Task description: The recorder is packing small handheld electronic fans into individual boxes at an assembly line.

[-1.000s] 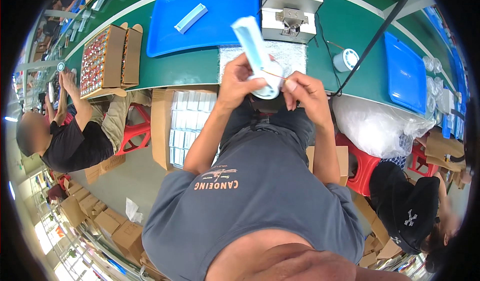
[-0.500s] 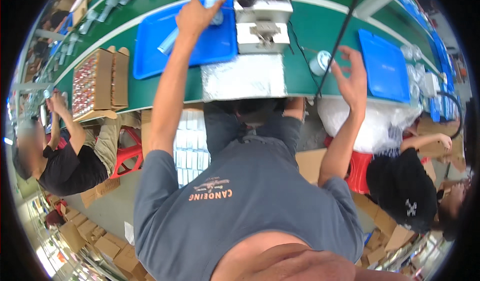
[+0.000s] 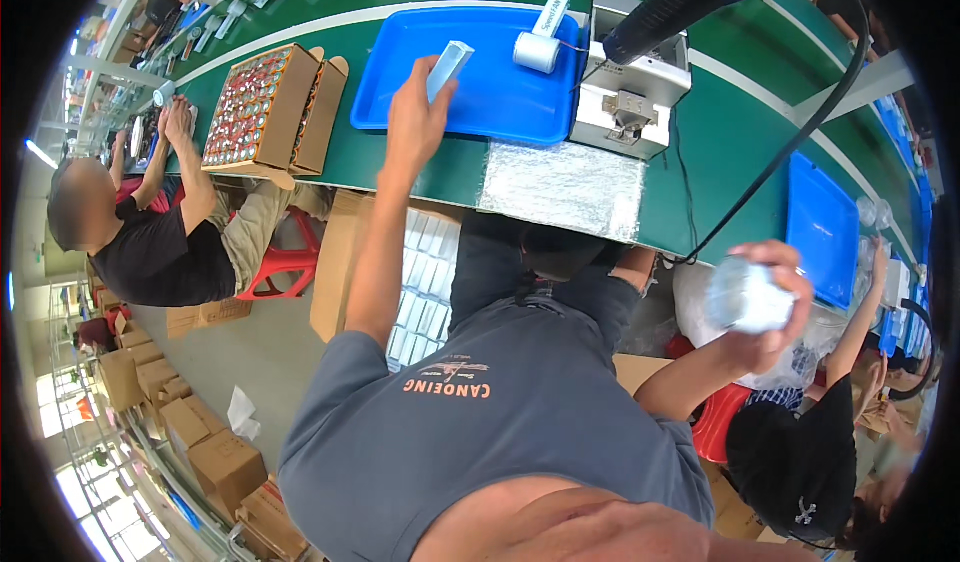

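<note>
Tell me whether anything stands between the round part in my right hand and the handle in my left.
Possibly the black cable: it crosses the view between the round part in the right hand and the handle in the left hand, though its depth is unclear.

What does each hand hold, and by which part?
The left hand holds a pale blue handle by its near end; the right hand, a blurred rounded piece, apparently by its right side.

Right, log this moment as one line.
left hand: holding pale-blue oblong piece, at blue rectangular tray | right hand: holding whitish rounded part, blurred
</note>
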`<state>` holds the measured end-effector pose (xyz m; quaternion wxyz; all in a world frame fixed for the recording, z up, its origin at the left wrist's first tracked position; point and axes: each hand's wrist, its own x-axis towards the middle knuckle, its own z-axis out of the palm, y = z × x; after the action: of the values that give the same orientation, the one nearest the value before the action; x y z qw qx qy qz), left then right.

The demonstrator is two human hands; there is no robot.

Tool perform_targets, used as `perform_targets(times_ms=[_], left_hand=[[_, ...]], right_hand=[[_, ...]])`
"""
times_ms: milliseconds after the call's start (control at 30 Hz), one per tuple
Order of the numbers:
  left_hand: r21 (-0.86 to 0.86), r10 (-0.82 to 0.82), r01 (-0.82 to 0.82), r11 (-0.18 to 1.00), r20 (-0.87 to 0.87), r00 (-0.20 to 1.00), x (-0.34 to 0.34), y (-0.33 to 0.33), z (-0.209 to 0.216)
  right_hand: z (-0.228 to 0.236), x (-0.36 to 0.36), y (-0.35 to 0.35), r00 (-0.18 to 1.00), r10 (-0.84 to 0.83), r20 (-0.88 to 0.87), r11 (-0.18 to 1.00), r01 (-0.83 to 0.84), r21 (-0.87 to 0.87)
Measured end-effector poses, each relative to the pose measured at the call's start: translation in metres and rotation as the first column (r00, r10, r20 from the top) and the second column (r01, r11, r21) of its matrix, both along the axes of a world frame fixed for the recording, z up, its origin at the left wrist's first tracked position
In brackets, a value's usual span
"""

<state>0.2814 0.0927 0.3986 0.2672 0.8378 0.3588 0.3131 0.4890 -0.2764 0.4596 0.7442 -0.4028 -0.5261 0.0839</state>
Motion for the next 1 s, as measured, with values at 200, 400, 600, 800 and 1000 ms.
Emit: perform_targets(times_ms=[200,400,600,800,1000], left_hand=[[-0.605,0.114,0.662,0.444,0.770,0.628,0.005,-0.075,0.012],[-0.576,0.246,0.693,0.434,0.816,0.524,0.022,-0.105,0.008],[-0.571,0.259,0.650,0.501,0.816,0.517,0.029,-0.111,0.002],[-0.537,0.187,0.579,0.613,0.811,0.554,0.036,-0.120,-0.003],[-0.465,0.090,0.559,0.687,0.817,0.569,0.041,-0.124,-0.010]], right_hand=[[-0.009,-0.063,0.081,0.986,0.057,-0.155,0.843,-0.131,-0.522],[-0.044,-0.072,0.108,0.974,-0.043,-0.225,0.755,-0.116,-0.646],[-0.049,-0.072,0.105,0.970,-0.049,-0.237,0.747,-0.122,-0.653],[-0.057,-0.065,0.104,0.991,-0.074,-0.114,0.723,-0.026,-0.691],[-0.059,-0.066,0.102,0.963,-0.085,-0.256,0.727,-0.116,-0.676]])
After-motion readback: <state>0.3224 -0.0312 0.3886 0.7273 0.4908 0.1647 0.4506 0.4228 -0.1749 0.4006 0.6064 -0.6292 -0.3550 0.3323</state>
